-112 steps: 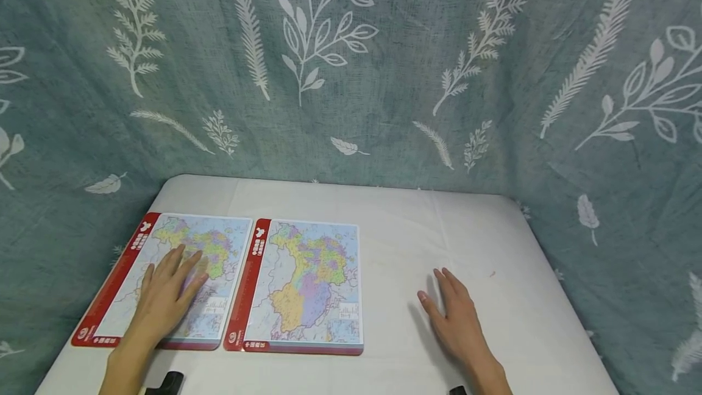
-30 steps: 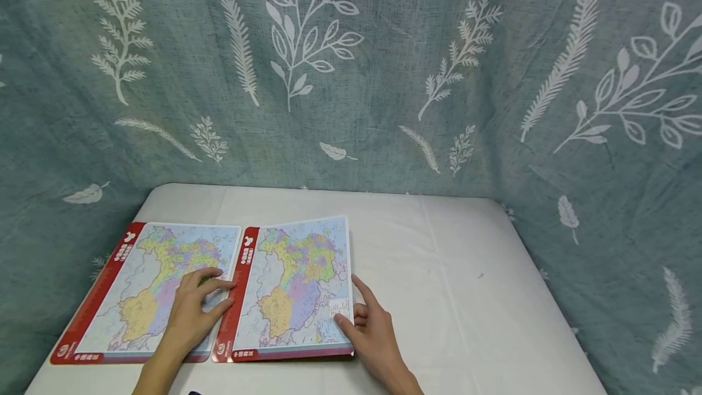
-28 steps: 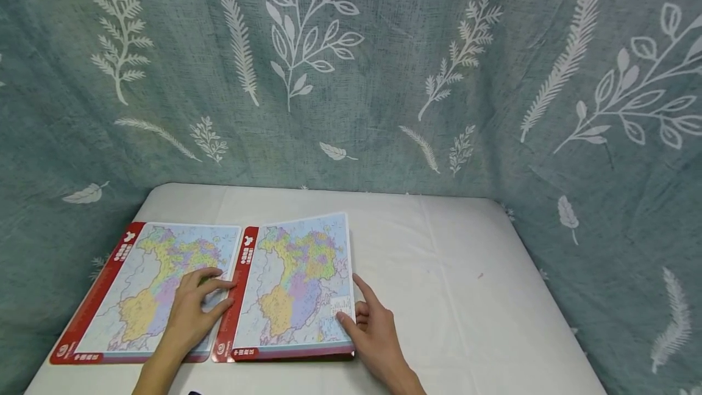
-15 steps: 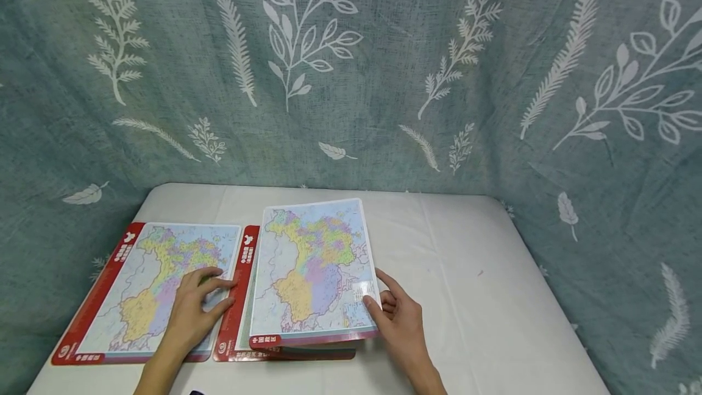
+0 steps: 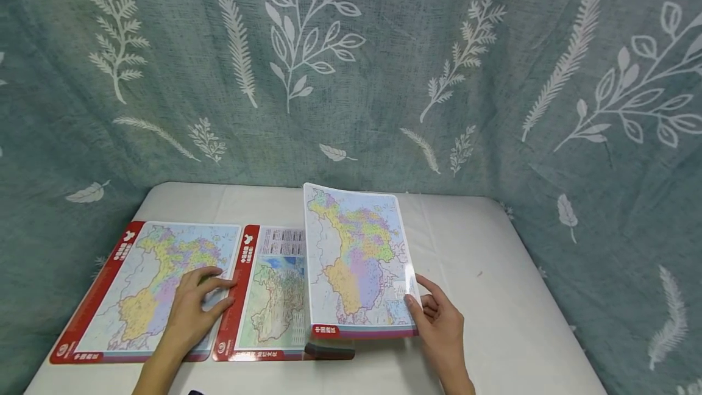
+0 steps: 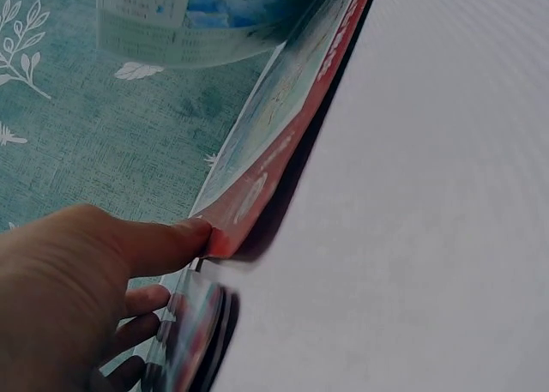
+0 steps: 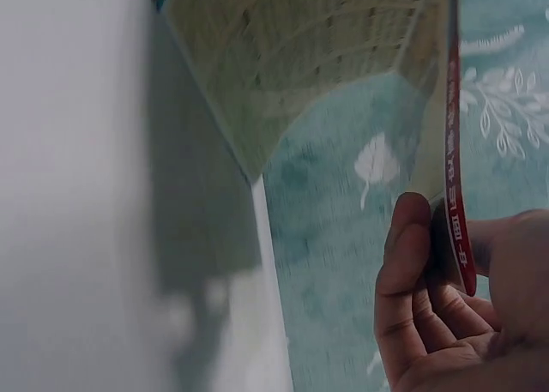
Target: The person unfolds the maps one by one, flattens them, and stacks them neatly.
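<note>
My right hand (image 5: 439,322) pinches the lower right edge of a map sheet (image 5: 359,267) between thumb and fingers. The sheet is raised, bowed and tilted; its printed underside (image 7: 300,32) shows in the right wrist view. Below it lies a second map (image 5: 274,297), a green relief map with a red left strip (image 5: 237,303), partly covered. My left hand (image 5: 189,313) lies over the left map (image 5: 137,322). Its bent fingertips touch the relief map's red strip. In the left wrist view the thumb (image 6: 163,242) presses on that red strip's corner.
The maps lie on a table with a white cloth (image 5: 493,297), its far edge against a green leaf-patterned curtain (image 5: 384,78). Bare white cloth stretches right of the right hand. A small black object (image 5: 195,392) shows at the bottom edge.
My right hand came from the right, took the top map sheet's edge and raised it rightward, uncovering the relief map. My left hand moved right from the left map's middle, then stayed.
</note>
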`<state>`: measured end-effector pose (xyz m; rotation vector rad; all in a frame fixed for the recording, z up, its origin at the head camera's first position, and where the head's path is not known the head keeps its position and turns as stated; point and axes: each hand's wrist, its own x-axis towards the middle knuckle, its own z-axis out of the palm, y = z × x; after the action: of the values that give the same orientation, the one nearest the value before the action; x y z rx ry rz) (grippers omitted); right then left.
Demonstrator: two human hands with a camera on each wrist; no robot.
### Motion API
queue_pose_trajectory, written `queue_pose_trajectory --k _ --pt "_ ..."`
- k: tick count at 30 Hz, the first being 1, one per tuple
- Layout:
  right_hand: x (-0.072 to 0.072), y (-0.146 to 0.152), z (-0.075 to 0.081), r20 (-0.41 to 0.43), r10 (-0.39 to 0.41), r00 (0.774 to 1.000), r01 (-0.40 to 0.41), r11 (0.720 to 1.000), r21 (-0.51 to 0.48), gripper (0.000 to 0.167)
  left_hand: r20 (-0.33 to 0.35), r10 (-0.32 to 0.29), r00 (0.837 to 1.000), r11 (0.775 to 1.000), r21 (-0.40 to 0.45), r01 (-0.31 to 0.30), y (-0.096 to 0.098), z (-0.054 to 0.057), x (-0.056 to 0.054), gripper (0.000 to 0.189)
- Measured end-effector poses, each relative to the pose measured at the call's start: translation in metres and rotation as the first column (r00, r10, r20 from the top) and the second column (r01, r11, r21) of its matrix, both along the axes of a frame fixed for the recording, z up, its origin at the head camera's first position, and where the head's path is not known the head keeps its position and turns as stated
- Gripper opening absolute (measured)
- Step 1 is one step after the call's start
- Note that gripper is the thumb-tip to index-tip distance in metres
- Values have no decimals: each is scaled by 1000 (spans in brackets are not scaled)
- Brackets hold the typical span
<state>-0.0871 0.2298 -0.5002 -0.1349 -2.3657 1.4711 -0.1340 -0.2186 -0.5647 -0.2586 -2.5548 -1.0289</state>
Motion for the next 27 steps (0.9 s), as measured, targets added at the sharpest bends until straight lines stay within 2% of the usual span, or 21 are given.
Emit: queue_pose_trajectory --k 5,9,16,23,27 --pt "-1 21 1 22 -71 997 68 991 115 42 12 4 1000 1000 3 -4 0 -1 0 38" --pt "0 37 2 50 -122 991 112 979 172 39 16 11 1000 1000 -3 -10 0 -1 0 38" --pt "3 69 2 97 -201 975 174 957 231 37 34 15 999 1000 -7 -15 0 -1 0 37" --pt "8 98 1 110 -251 962 211 933 292 37 -2 6 1000 1000 -1 -6 0 -3 1 38" --pt "11 112 -2 118 -280 953 232 922 309 36 -1 6 1000 1000 -4 -6 1 -5 2 38"
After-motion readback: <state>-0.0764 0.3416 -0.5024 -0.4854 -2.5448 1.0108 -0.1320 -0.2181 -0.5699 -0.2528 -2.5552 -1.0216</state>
